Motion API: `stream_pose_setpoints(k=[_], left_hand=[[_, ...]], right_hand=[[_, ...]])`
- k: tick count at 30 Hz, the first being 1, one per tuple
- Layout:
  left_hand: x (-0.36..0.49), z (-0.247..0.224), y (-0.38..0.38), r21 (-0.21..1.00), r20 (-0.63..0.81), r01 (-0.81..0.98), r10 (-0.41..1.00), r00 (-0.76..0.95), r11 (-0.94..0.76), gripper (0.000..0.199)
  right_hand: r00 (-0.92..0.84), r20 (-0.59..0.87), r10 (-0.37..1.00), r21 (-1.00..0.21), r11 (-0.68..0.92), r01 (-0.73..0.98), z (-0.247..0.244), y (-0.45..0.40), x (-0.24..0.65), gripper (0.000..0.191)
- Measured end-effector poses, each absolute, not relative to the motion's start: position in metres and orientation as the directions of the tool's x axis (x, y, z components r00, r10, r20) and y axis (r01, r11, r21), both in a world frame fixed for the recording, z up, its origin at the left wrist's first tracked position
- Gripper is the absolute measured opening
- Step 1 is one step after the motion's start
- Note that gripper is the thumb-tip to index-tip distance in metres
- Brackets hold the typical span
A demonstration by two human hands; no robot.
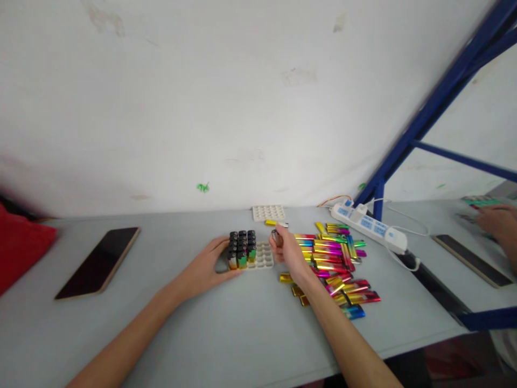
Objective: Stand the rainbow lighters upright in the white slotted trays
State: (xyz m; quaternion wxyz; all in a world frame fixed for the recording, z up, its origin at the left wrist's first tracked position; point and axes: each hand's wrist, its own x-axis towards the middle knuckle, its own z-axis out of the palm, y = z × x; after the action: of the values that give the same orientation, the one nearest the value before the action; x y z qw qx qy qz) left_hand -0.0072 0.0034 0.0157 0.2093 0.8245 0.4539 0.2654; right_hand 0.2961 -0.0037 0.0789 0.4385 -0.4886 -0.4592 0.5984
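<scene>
A white tray with round holes (264,258) lies on the table, its left part filled with several upright lighters (242,249) with black tops. My left hand (210,263) curves around the tray's left end, thumb along the front and fingers at the back, gripping it. Over the right part of the tray, my right hand (286,249) is closed in a pinch on a lighter (275,235); its metal end shows and the rest is hidden by the fingers. A pile of shiny coloured lighters (329,250) lies beside and beneath my right forearm.
A second white holed tray (269,213) lies near the wall, with a yellow lighter (274,222) before it. A dark phone-like slab (99,263) and red fabric (22,245) are left. A power strip (369,226) and blue frame (424,108) stand right; beyond is another person's hand (498,221).
</scene>
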Motion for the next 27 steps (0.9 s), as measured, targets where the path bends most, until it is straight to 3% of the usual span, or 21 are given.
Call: stream_pose_setpoints(k=[5, 9, 14, 19, 21, 27], left_hand=[[-0.007, 0.015, 0.005, 0.582, 0.247, 0.639, 0.858, 0.451, -0.504, 0.091], [-0.005, 0.018, 0.004, 0.568, 0.26, 0.64, 0.851, 0.456, -0.517, 0.085], [-0.004, 0.021, 0.003, 0.567, 0.267, 0.628, 0.841, 0.471, -0.532, 0.084], [-0.001, 0.021, 0.003, 0.568, 0.28, 0.621, 0.836, 0.471, -0.54, 0.08], [-0.001, 0.022, 0.002, 0.583, 0.279, 0.611, 0.838, 0.469, -0.536, 0.081], [0.002, 0.024, 0.0, 0.586, 0.261, 0.618, 0.845, 0.467, -0.523, 0.082]], right_hand=[[-0.167, -0.185, 0.968, -0.981, -0.192, -0.026, 0.078, -0.007, 0.294, 0.076], [-0.227, -0.087, 0.97, -0.99, -0.109, -0.087, 0.08, -0.006, 0.297, 0.082], [-0.2, 0.213, 0.956, -0.97, 0.231, 0.072, 0.079, -0.009, 0.309, 0.073], [-0.32, 0.473, 0.821, -0.738, 0.568, 0.365, 0.084, -0.016, 0.319, 0.05], [-0.378, 0.458, 0.805, -0.702, 0.588, 0.401, 0.087, -0.019, 0.321, 0.05], [-0.441, 0.306, 0.844, -0.793, 0.482, 0.372, 0.083, -0.021, 0.325, 0.053]])
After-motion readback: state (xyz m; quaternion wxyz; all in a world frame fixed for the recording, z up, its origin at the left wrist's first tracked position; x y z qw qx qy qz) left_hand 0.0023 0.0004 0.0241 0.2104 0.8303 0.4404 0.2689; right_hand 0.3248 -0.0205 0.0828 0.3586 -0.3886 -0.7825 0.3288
